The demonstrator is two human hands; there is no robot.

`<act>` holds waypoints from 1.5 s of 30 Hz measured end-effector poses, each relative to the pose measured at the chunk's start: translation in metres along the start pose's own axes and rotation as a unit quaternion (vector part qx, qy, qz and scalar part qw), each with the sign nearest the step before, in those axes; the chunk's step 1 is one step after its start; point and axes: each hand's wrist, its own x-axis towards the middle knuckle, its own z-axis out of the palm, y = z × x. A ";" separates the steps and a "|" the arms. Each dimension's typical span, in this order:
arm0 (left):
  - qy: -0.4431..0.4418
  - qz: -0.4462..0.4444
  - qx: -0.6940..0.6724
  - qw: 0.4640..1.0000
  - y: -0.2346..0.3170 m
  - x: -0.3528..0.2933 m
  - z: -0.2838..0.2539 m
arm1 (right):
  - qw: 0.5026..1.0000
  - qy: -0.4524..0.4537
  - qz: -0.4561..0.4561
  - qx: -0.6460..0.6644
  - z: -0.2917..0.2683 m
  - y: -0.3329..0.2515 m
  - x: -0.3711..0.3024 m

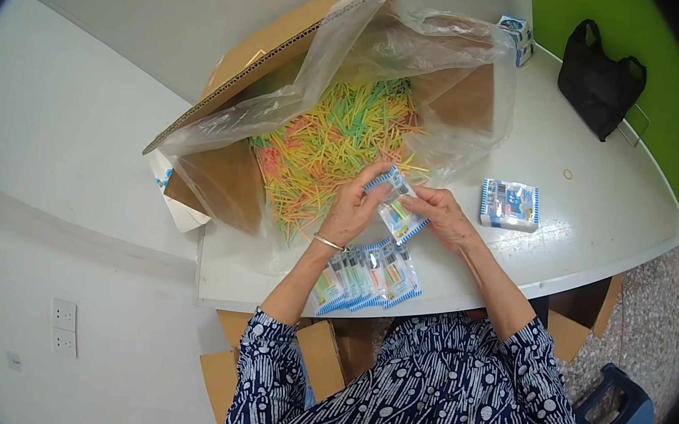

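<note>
A small clear packet with blue-and-white striped ends (403,223) is held between my two hands, tilted, with coloured sticks showing inside it. My left hand (350,210) is closed on its upper left side, and a bracelet circles that wrist. From the other side, my right hand (444,216) pinches the packet with thumb and fingers. Just beyond them, a large heap of thin yellow, green and pink sticks (344,137) fills a plastic-lined cardboard box (238,75). Below my hands, several similar packets with sticks (372,275) lie overlapping in a row near the table's front edge.
On the right of the white table (609,201) sits a stack of flat packets (510,205), with a rubber band (567,174) beyond it. A black bag (601,81) rests by the green panel. Cardboard boxes (321,361) and a blue stool (616,418) are below.
</note>
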 end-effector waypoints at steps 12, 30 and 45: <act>-0.031 -0.013 0.008 0.999 0.011 0.005 0.004 | 0.994 -0.036 0.043 -0.090 0.005 -0.010 -0.006; 0.000 0.029 0.103 0.994 -0.040 0.052 -0.007 | 0.987 0.027 0.054 -0.151 -0.036 -0.034 -0.039; 0.030 0.244 0.427 0.870 -0.038 0.068 0.012 | 0.989 0.066 0.066 -0.117 -0.041 -0.035 -0.039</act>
